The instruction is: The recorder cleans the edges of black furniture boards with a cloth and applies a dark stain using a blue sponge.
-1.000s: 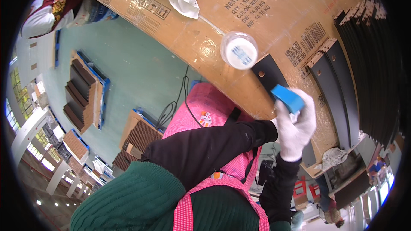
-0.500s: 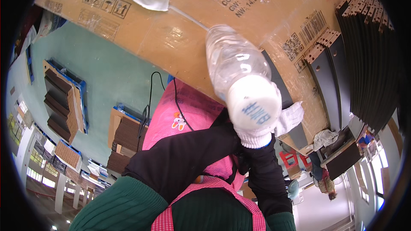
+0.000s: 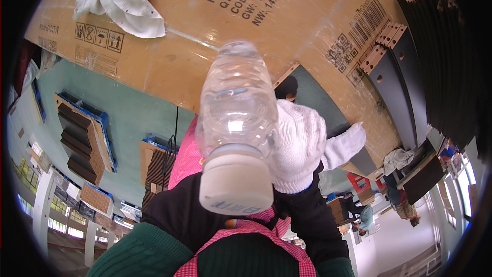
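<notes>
A clear plastic bottle (image 3: 238, 102) with a white cap (image 3: 236, 182) looms large in the middle, its capped end toward me. Blue marks show on the cap. My right hand (image 3: 300, 146), in a white knit glove, is closed against the bottle's right side, its fingertips hidden behind it. A black sleeve (image 3: 179, 200) covers my left forearm and runs in behind the cap; the bottle hides the left hand. Beside the right hand a white knit piece (image 3: 346, 146), resembling a glove, reaches over a dark panel (image 3: 312, 97).
Wrapped cardboard (image 3: 174, 66) spans the work surface, with a white cloth (image 3: 123, 7) on it. Dark panels (image 3: 441, 56) are stacked at right. Pallets (image 3: 84, 138) with brown panels stand on the green floor at left. Other people (image 3: 402, 200) are in the background at lower right.
The bottle has moved left and tipped, so more of its cap's side shows. My right hand now shows beside it rather than behind the cap. The view has shifted over the cardboard.
</notes>
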The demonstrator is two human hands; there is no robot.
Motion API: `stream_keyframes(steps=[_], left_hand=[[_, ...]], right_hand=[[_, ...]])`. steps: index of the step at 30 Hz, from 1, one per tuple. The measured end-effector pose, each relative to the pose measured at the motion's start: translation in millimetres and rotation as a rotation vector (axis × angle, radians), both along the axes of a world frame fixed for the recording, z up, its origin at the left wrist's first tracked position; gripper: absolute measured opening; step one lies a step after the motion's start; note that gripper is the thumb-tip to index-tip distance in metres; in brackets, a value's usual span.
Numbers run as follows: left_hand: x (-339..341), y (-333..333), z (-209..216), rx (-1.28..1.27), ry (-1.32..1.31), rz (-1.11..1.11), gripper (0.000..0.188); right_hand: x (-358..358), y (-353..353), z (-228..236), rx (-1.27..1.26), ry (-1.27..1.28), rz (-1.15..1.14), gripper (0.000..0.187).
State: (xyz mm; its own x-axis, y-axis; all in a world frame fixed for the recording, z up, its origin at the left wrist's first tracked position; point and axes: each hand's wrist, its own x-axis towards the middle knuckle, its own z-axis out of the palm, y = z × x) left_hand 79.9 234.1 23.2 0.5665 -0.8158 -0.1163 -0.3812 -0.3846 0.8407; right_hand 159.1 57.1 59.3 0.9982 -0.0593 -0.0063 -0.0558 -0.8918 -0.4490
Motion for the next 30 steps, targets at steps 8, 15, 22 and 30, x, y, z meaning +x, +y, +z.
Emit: stream_keyframes(steps=[8, 15, 22, 30], left_hand=[[-5.6, 27.7, 21.4, 0.075, -0.017, -0.021, 0.057], [-7.6, 28.4, 29.5, 0.088, -0.041, -0.036, 0.06], [-12.5, 19.1, 30.0, 0.019, -0.013, -0.042, 0.063], [-17.7, 16.0, 26.2, -0.014, -0.004, -0.035, 0.067]], right_hand=[[-9.4, 4.3, 15.3, 0.083, 0.19, -0.01, 0.04], [-1.4, -30.3, 20.3, 0.21, 0.131, -0.255, 0.04], [32.2, -46.4, 5.4, 0.338, 0.053, -0.404, 0.033], [64.1, -40.2, -11.2, 0.163, 0.015, -0.166, 0.031]])
